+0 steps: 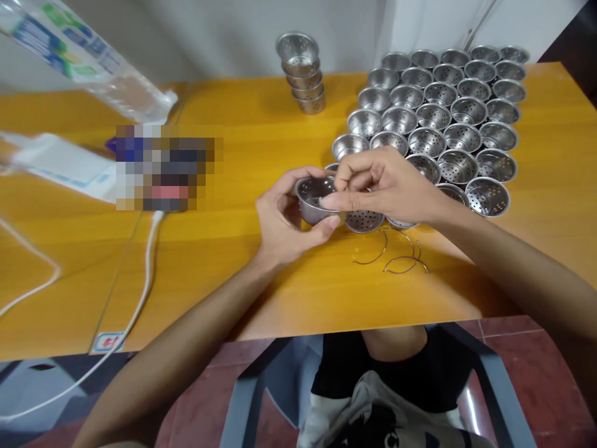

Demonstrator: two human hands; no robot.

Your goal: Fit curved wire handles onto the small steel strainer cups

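Note:
Above the front part of the table, my left hand (284,218) is wrapped around a small perforated metal cup (313,205), its mouth tilted upward. My right hand (373,180) is closed in a pinch at the cup's right rim, thumb reaching over the opening. What sits between those right fingers, if anything, is hidden. Just below the right hand, several thin curved wire pieces (401,266) lie on the table. Close behind both hands stand rows of similar perforated metal cups (433,116), mouths up; the right hand covers some of them.
A stack of perforated cups (310,99) stands near the wall. On the left are a plastic bottle (88,62), a white box-like object (65,165), a blurred-out item (170,171) and a white cable (148,267). The table (289,305) ends close to my lap.

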